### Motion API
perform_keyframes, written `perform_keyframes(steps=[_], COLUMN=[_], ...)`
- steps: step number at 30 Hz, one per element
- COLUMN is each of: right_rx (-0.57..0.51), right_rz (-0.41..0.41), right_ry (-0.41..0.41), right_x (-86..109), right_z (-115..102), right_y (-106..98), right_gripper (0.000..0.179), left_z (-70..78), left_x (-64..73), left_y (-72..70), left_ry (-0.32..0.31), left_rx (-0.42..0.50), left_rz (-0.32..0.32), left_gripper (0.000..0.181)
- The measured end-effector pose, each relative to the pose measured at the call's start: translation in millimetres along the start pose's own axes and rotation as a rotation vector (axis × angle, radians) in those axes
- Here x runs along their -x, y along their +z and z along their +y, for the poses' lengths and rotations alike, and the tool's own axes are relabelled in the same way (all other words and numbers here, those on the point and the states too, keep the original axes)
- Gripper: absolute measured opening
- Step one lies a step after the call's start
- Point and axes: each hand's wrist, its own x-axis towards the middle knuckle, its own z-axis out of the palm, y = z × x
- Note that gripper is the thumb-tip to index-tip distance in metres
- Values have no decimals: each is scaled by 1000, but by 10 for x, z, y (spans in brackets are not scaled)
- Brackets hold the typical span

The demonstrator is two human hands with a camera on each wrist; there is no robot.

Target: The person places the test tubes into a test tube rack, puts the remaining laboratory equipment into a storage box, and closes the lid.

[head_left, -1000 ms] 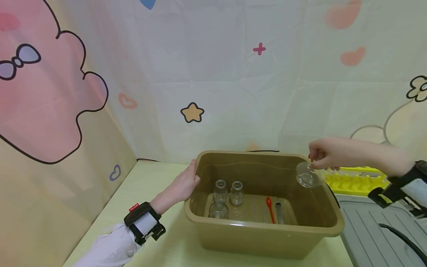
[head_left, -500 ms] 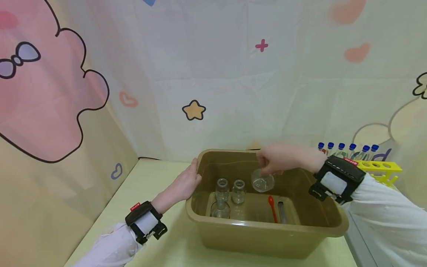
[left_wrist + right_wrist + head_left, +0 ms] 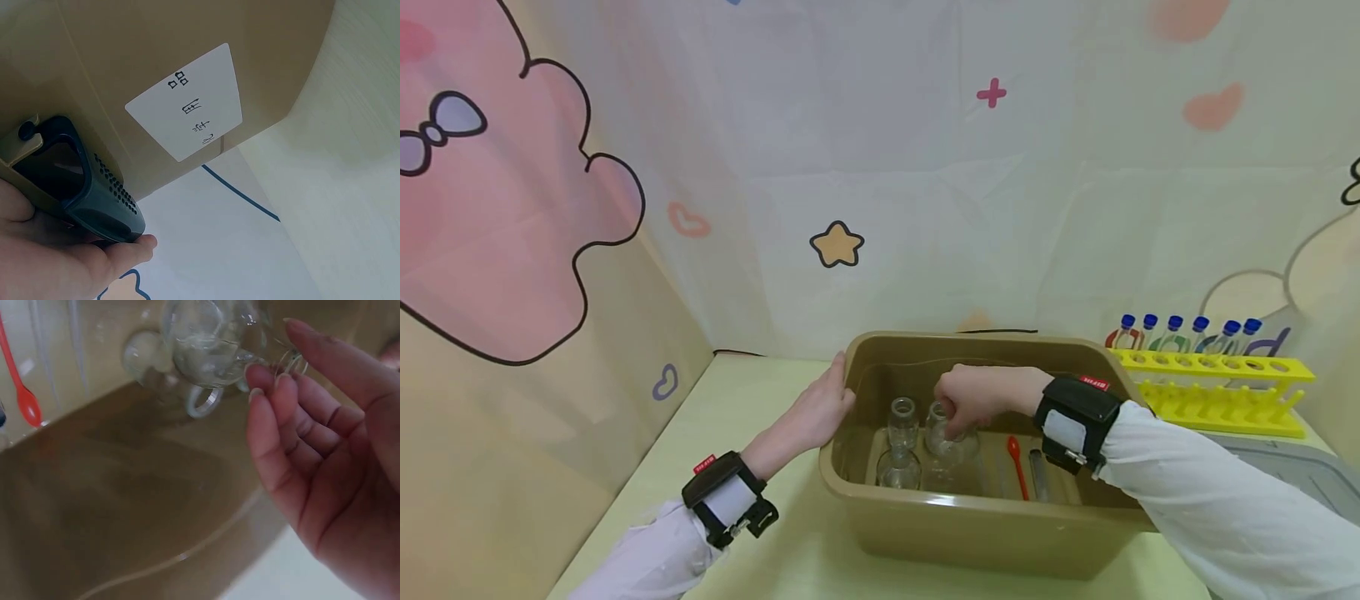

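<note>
My left hand (image 3: pixel 817 408) grips the left rim of a tan plastic tub (image 3: pixel 970 533). In the left wrist view its fingers (image 3: pixel 134 253) lie by the dark latch handle (image 3: pixel 112 206) on the tub's side. My right hand (image 3: pixel 970 396) is down inside the tub, pinching the neck of a clear glass flask (image 3: pixel 209 350). The round flask body is beside a clear glass jar (image 3: pixel 935 412), partly hidden by the hand. Another glass jar (image 3: pixel 903 423) stands to the left, with a second round glass vessel (image 3: pixel 898 471) in front of it.
A red spoon (image 3: pixel 1017 467) and a dark narrow strip (image 3: pixel 1038 475) lie on the tub floor near thin clear rods. Behind right stands a yellow rack (image 3: pixel 1225 408) with several blue-capped tubes (image 3: pixel 1175 333). A grey ridged board (image 3: pixel 1285 467) lies right of the tub.
My right hand has carried the flask from the tub's right rim leftward and down to beside the jar. The left hand stays on the rim.
</note>
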Motion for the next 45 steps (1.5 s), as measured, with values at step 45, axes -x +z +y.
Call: perform_keyframes(steps=[45], right_rx=[122], right_rz=[-71], right_ry=[80], right_x=[-308], right_z=[68], right_y=[474], right_gripper=[20], left_z=[11], left_x=[11], left_y=[-18], left_ry=[-30], left_rx=[9], left_rz=[-6], left_gripper=[52])
